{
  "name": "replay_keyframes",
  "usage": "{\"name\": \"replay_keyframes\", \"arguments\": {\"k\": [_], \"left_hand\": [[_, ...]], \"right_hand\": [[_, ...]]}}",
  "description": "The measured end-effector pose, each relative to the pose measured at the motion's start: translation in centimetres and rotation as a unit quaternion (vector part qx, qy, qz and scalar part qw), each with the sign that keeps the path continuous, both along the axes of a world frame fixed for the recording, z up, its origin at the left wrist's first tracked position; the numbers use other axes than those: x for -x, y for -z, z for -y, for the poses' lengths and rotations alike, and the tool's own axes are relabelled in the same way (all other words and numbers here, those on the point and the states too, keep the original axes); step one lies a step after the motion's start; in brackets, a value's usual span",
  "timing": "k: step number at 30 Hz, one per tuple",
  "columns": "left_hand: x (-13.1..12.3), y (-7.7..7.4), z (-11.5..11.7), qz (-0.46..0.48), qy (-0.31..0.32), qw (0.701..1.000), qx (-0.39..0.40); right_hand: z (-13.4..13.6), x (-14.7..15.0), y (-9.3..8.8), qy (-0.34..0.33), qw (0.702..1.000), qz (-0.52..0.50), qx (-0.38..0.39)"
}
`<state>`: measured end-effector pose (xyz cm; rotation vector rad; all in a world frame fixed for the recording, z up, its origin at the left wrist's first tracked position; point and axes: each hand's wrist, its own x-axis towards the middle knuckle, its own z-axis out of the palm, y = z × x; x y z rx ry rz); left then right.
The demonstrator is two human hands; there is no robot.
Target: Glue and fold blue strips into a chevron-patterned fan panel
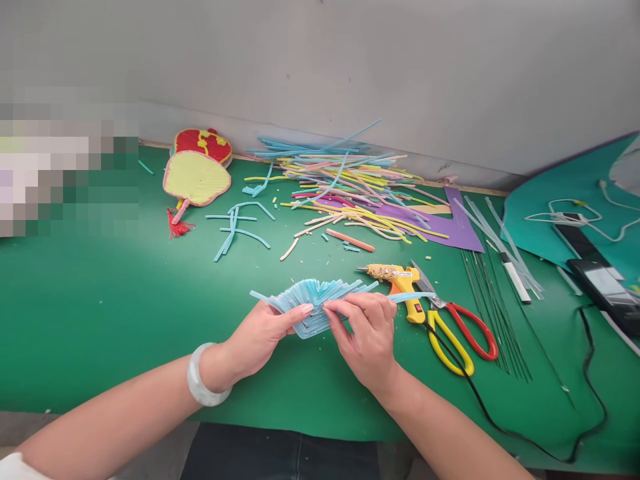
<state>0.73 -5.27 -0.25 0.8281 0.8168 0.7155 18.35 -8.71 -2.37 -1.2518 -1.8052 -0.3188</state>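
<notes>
A light blue fan piece, built from many thin foam strips laid side by side, lies on the green table in front of me. My left hand grips its left lower edge with thumb on top; a white bangle sits on that wrist. My right hand pinches a long blue strip against the fan's right side. Both hands are closed on the work.
A yellow glue gun with a black cord and red-and-yellow scissors lie right of my hands. Coloured strips are piled at the back over purple sheet. Finished fans rest back left. Thin wires, phones right.
</notes>
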Motion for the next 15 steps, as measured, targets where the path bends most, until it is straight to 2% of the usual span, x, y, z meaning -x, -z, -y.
{"name": "replay_keyframes", "arguments": {"k": [15], "left_hand": [[0.15, 0.4, 0.05, -0.008, 0.003, 1.0, -0.011]], "right_hand": [[0.14, 0.09, -0.1, -0.003, 1.0, 0.006, -0.003]]}}
